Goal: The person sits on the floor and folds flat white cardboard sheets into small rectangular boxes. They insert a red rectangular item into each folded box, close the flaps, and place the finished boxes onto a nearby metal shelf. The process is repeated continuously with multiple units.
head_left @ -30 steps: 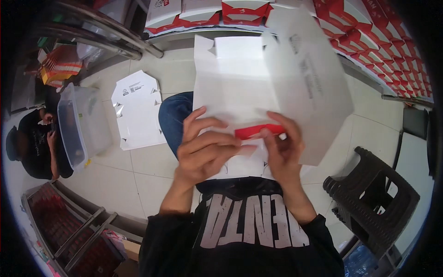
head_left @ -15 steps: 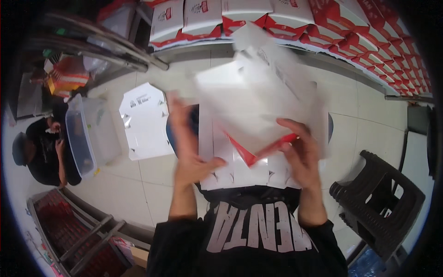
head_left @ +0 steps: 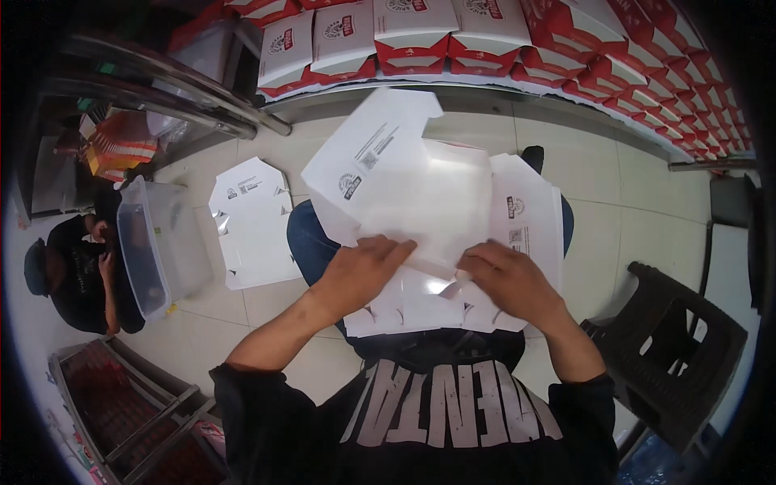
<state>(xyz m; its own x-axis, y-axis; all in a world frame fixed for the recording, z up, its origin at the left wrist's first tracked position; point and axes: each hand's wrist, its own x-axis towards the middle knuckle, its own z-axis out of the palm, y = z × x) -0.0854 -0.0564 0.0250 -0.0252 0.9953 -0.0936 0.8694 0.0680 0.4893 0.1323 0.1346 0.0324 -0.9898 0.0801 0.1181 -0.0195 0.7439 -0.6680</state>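
A partly folded white cardboard box [head_left: 440,186] rests across my lap, with its long printed flap tilted out toward the far left. My left hand [head_left: 368,269] grips the box's near left edge, fingers bent over it. At the near right corner, my right hand [head_left: 509,279] pinches a raised flap between thumb and fingers. Underneath lie flat white box blanks [head_left: 529,222], with slots and cut marks along their near side. The inside of the box faces up and looks bare and shiny. My fingertips are partly hidden behind the folded edge.
More flat blanks [head_left: 255,222] lie on the tiled floor at left. Beyond them are a clear plastic bin [head_left: 162,242] and a seated person [head_left: 77,271]. Folded red-and-white boxes [head_left: 416,32] fill the far side. A dark plastic stool [head_left: 671,347] stands at right.
The box has come down and turned, its red outer side now out of sight. My left hand has moved in from the side to grip its edge; my right hand keeps hold.
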